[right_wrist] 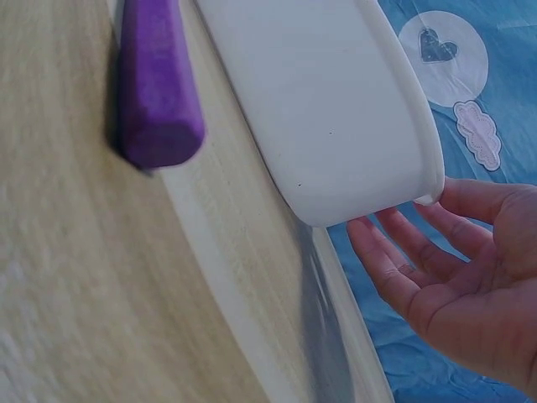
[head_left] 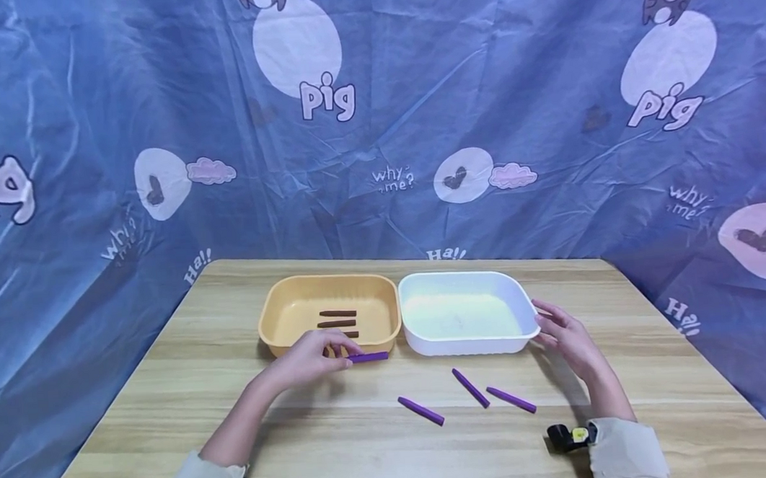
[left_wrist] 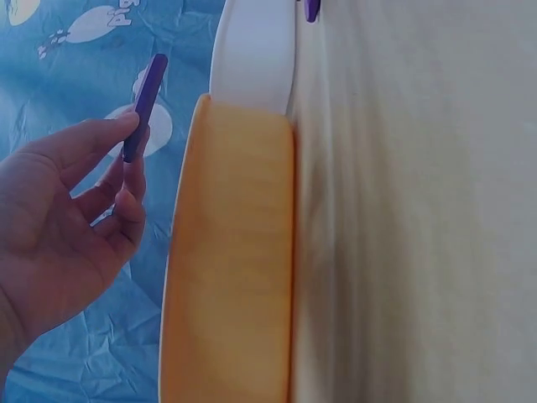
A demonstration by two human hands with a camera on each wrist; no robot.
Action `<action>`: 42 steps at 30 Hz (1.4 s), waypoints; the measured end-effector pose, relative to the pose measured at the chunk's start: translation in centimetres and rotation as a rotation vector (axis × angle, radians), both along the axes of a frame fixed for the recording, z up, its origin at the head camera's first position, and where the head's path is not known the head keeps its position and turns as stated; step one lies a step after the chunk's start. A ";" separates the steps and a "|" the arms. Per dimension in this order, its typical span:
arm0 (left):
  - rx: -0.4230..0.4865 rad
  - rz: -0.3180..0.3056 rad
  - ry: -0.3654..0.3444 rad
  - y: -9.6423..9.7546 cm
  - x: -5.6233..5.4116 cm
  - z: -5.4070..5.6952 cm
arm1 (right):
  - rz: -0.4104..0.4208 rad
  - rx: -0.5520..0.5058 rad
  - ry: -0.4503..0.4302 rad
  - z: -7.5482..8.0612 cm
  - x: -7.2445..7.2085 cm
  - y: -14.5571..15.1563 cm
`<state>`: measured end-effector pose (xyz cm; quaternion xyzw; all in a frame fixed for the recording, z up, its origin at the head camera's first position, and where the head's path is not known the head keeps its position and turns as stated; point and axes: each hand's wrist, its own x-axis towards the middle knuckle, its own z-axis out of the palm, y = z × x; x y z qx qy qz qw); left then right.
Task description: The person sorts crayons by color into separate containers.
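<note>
An orange tub (head_left: 292, 319) holds three brown crayons (head_left: 337, 324), left fingers (left_wrist: 92, 141) pinch one of four purple crayons (head_left: 371, 356), and relaxed right fingers (right_wrist: 384, 270) touch a white tub (head_left: 466, 346).

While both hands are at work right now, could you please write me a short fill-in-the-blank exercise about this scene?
1. The left hand pinches a stick coloured ____.
2. The right hand touches a container coloured ____.
3. Inside the orange container, the dark sticks are coloured ____.
4. Lying directly on the table, the matching sticks of the held one's colour number ____.

Missing words: purple; white; brown; three.
</note>
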<state>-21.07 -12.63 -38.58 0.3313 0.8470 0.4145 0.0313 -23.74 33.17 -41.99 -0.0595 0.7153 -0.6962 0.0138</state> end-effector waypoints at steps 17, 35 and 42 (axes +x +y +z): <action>0.011 -0.010 -0.003 3.5 -1.8 0.6 | -0.014 0.025 -0.012 -0.1 0.0 0.1; -0.002 0.040 0.011 7.3 -4.0 1.4 | -0.025 0.009 -0.010 -0.1 0.1 0.1; 0.000 0.033 -0.013 9.1 -5.3 1.4 | -0.027 0.000 0.003 -0.3 0.1 0.0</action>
